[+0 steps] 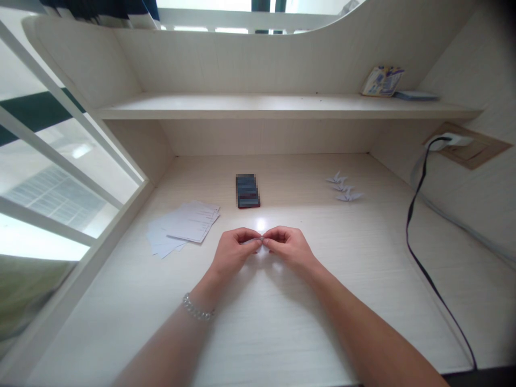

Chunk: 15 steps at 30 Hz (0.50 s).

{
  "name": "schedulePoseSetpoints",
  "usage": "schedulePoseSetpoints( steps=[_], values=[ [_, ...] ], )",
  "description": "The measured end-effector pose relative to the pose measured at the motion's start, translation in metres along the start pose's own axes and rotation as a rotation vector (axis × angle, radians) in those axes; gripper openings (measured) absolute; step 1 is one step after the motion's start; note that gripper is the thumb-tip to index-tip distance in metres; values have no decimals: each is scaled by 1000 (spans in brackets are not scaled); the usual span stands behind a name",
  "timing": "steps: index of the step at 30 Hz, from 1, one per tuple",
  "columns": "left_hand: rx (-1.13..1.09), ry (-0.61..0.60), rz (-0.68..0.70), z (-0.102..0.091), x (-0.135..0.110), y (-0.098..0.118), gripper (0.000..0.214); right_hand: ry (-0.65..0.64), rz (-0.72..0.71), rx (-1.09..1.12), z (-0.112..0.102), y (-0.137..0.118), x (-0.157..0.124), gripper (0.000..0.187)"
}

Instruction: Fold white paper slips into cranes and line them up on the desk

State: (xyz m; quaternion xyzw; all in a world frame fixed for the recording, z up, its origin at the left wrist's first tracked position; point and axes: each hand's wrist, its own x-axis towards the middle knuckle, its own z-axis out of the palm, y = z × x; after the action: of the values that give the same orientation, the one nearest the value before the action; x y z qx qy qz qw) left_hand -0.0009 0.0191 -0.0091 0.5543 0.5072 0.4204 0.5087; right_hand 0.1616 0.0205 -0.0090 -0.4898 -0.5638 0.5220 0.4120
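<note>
My left hand [237, 250] and my right hand [288, 244] meet over the middle of the desk, thumbs and forefingers pinched together. Between the fingertips shows a thin edge of a small folded paper [262, 238], held by both hands; the fingers hide most of it. Left of my hands, several loose white paper sheets [195, 223] lie overlapping. Beyond my hands lies a dark phone [248, 192], its screen blurred. Three small folded paper cranes [342, 188] sit in a row at the back right.
A pale wooden desk [258, 333] spreads under my arms. Above its back runs a shelf [262, 105] with a patterned packet [382, 81] and a flat item [416, 95]. A black cable [415, 258] runs from the wall socket [470, 145] down the right side. White railings [60, 212] border the left.
</note>
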Motion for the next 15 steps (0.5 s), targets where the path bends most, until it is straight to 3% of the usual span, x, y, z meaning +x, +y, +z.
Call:
schedulePoseSetpoints(
  steps=[15],
  values=[
    [-25,-17,-15,0,-3,3,16,-4,7,78,0,2,1,9]
  ],
)
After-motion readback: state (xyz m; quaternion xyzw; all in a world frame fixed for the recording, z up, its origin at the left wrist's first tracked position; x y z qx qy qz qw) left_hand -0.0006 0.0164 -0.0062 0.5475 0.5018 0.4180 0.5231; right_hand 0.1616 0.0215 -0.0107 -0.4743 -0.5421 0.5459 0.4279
